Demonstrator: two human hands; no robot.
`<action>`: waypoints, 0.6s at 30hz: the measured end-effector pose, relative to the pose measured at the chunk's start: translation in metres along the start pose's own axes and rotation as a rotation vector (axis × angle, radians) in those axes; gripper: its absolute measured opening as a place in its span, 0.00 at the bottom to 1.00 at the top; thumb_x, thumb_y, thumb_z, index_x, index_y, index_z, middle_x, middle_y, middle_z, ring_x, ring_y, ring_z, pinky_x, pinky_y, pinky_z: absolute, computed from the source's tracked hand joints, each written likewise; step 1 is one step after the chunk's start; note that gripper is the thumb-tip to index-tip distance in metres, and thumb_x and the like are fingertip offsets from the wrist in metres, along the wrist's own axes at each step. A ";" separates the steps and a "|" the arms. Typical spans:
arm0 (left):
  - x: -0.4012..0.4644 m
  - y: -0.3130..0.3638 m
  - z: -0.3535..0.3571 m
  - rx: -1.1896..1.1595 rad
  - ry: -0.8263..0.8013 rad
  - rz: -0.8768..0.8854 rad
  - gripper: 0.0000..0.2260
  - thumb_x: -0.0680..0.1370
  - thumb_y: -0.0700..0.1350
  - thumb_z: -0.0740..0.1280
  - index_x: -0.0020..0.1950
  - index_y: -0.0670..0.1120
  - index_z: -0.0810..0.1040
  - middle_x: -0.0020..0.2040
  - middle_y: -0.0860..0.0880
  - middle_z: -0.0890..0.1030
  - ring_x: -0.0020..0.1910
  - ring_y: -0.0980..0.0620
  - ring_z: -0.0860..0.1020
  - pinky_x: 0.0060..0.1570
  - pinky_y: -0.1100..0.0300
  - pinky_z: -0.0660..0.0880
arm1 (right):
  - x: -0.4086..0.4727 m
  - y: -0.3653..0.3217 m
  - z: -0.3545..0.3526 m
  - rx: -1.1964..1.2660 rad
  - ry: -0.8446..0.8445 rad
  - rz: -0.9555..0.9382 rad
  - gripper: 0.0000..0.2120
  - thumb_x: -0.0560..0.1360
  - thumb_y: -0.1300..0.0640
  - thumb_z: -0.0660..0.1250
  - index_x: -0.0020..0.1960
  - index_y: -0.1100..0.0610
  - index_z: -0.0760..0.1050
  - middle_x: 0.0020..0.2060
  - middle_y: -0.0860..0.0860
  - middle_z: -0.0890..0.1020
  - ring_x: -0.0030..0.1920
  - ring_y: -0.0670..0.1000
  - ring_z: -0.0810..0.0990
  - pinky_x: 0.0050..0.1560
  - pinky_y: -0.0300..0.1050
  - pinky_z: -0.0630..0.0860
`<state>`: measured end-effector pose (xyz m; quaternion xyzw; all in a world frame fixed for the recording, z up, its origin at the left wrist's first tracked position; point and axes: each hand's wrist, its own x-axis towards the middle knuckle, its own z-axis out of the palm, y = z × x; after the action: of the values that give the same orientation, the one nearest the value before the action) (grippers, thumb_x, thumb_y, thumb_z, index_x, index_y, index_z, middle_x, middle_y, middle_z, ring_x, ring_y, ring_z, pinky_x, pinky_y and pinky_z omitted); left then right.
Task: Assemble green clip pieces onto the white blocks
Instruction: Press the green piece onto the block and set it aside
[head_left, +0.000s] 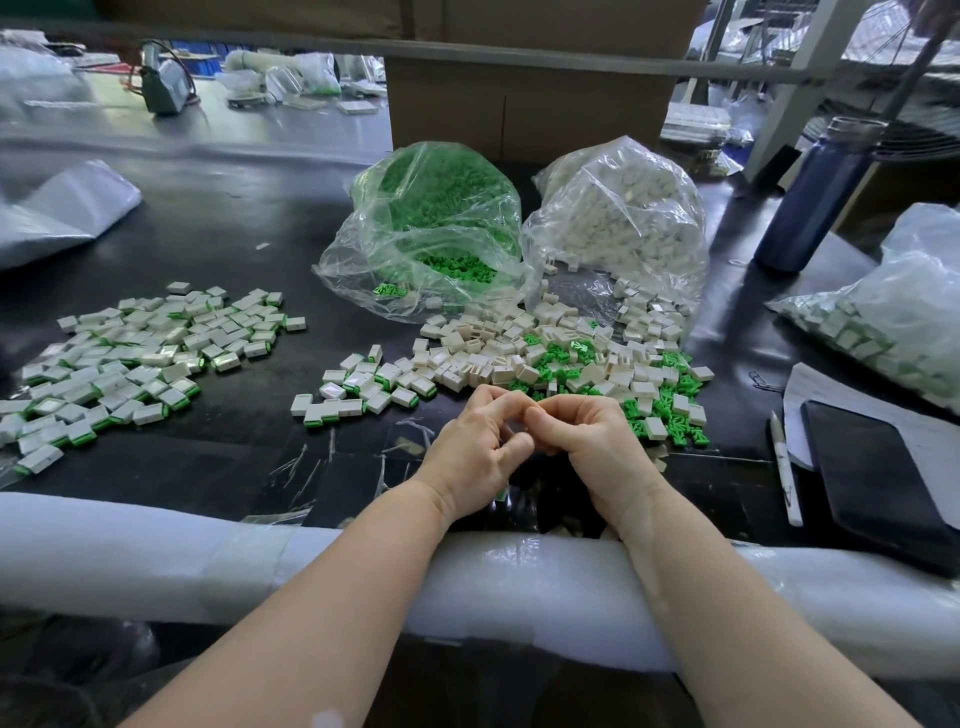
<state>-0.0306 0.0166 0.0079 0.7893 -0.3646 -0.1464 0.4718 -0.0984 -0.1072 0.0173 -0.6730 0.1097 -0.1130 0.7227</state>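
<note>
My left hand (480, 449) and my right hand (582, 441) meet fingertip to fingertip just above the dark table (218, 228), fingers curled inward. What they pinch is hidden by the fingers; a sliver of green and white shows under the left hand. Just beyond them lies a mixed heap of loose white blocks (498, 358) and green clip pieces (660, 415). Blocks with green clips fitted (363, 387) lie left of the hands, and a larger spread of them (140, 358) lies farther left.
An open clear bag of green clips (436, 228) and one of white blocks (623, 218) stand behind the heap, before a cardboard box (524, 104). A blue bottle (815, 197), a bag of fitted blocks (893, 317), a dark phone (878, 473) and a pen (784, 467) are right. White foam padding (156, 556) lines the near edge.
</note>
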 end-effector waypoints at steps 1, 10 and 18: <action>0.000 0.001 0.000 0.005 -0.004 0.001 0.08 0.69 0.50 0.58 0.43 0.64 0.71 0.49 0.57 0.69 0.44 0.52 0.74 0.53 0.46 0.74 | 0.000 0.000 0.000 -0.006 0.006 0.002 0.06 0.74 0.65 0.67 0.40 0.64 0.80 0.28 0.53 0.81 0.29 0.48 0.78 0.32 0.39 0.75; 0.000 0.002 0.000 0.042 -0.011 -0.003 0.09 0.70 0.51 0.58 0.47 0.58 0.73 0.50 0.54 0.69 0.45 0.49 0.74 0.53 0.46 0.74 | 0.001 0.001 -0.001 -0.019 0.034 0.006 0.06 0.73 0.65 0.68 0.40 0.66 0.80 0.24 0.50 0.79 0.26 0.44 0.76 0.28 0.35 0.73; 0.003 -0.001 -0.001 -0.090 0.091 0.015 0.03 0.78 0.44 0.64 0.50 0.51 0.75 0.48 0.55 0.71 0.46 0.47 0.76 0.53 0.56 0.75 | 0.004 0.003 0.003 -0.068 0.098 -0.058 0.11 0.76 0.55 0.65 0.43 0.62 0.81 0.34 0.56 0.82 0.34 0.49 0.79 0.36 0.38 0.77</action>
<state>-0.0278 0.0154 0.0074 0.7704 -0.3417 -0.1229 0.5240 -0.0941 -0.1054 0.0140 -0.6935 0.1290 -0.1631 0.6897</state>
